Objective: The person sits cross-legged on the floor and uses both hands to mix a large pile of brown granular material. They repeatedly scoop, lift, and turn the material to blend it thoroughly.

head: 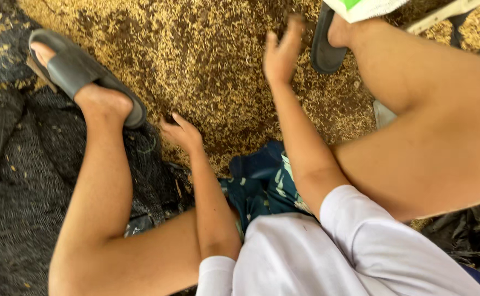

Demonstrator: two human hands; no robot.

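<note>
Person squats over a spread of unhusked grain [207, 60], golden-tan, husky, loose kernels lying thin over dark brown ground, patchy where the ground shows through. The layer fills the top middle of the head view, between the two feet; no single long axis, the kernels lie every which way.

Left hand [180, 131]: low, fingers loosely curled, tips on or just at the near edge of the grain; holds nothing that shows. Right hand [283, 52]: open, fingers spread and pointing away from the body, blurred, over the grain farther out; cannot tell if it touches. Both forearms run up and away from the body.

Left foot in a grey rubber slide sandal [78, 71], smooth, thick-soled, toe pointing up-left, on the edge of the grain. Right foot in a matching sandal [322, 46], at top. Black woven mesh netting [26, 181], coarse and crumpled, lies left under the leg, with stray kernels on it. White sleeves, dark blue patterned shorts [262, 183].
</note>
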